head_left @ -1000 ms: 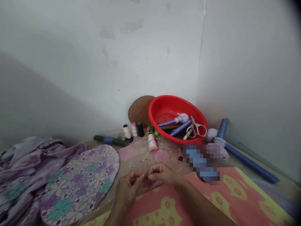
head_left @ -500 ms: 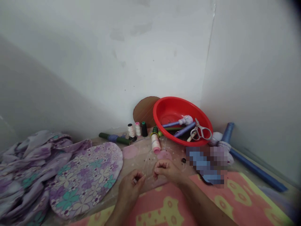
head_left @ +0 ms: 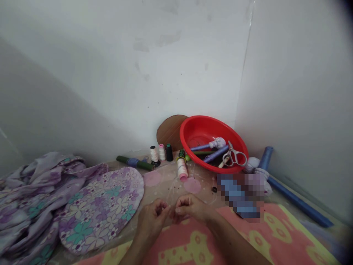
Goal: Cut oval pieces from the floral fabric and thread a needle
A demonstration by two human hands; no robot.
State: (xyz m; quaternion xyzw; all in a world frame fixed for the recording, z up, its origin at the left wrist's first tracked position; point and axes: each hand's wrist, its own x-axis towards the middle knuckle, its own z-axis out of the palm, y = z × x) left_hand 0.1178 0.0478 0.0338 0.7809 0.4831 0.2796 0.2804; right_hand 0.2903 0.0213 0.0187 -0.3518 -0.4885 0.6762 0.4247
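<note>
My left hand (head_left: 151, 219) is closed in a pinch, thumb against the curled fingers. Facing it, my right hand (head_left: 195, 209) pinches too, its fingertips almost meeting those of the left. Whatever lies between the fingertips is too fine to make out. Both hands are above the front of the table, by the edge of a pink and yellow cloth (head_left: 182, 241). To their left lies an oval floral fabric piece (head_left: 106, 206). Just beyond them a spool of white thread with a pink base (head_left: 182, 170) lies tilted on the table.
A red basin (head_left: 204, 123) holds scissors (head_left: 235, 154) and blue-wrapped sticks. Several thread spools (head_left: 161, 152) stand by the wall near a green rod (head_left: 143, 164). Crumpled floral fabric (head_left: 30, 206) fills the left. A blue rod (head_left: 300, 200) and a blurred-out object (head_left: 239, 197) lie right.
My right hand has moved slightly left and down, bringing its fingertips closer to my left hand's. The other things stay put; the view has shifted a little.
</note>
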